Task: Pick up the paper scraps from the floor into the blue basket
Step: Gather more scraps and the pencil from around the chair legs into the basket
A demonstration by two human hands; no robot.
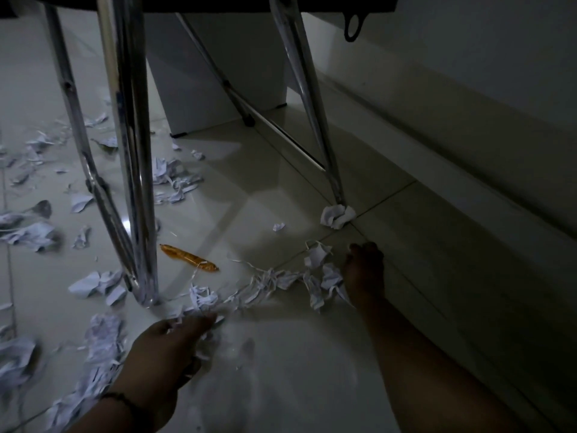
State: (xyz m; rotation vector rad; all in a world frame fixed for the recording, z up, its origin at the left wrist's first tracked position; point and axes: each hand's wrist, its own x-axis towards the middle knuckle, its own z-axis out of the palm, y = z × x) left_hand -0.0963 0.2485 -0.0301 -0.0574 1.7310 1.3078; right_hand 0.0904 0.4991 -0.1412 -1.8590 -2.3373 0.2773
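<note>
White paper scraps lie all over the pale tiled floor. A long trail of shredded scraps [265, 284] runs between my hands. My left hand [168, 342] is low in the middle, palm down, its fingers curled over a bunch of scraps [199, 300] at the trail's near end. My right hand [363, 270] rests on the floor by the wall, fingers stretched forward, its left side touching a crumpled clump [321, 276]. Another crumpled ball [337, 215] sits at a chair leg's foot. The blue basket is not in view.
Chrome chair legs [140, 182] stand right beyond my left hand, and another leg [315, 120] is further right. An orange pen-like object [189, 257] lies on the tiles. A white wall skirting [468, 198] runs along the right. More scraps [31, 232] are strewn on the left.
</note>
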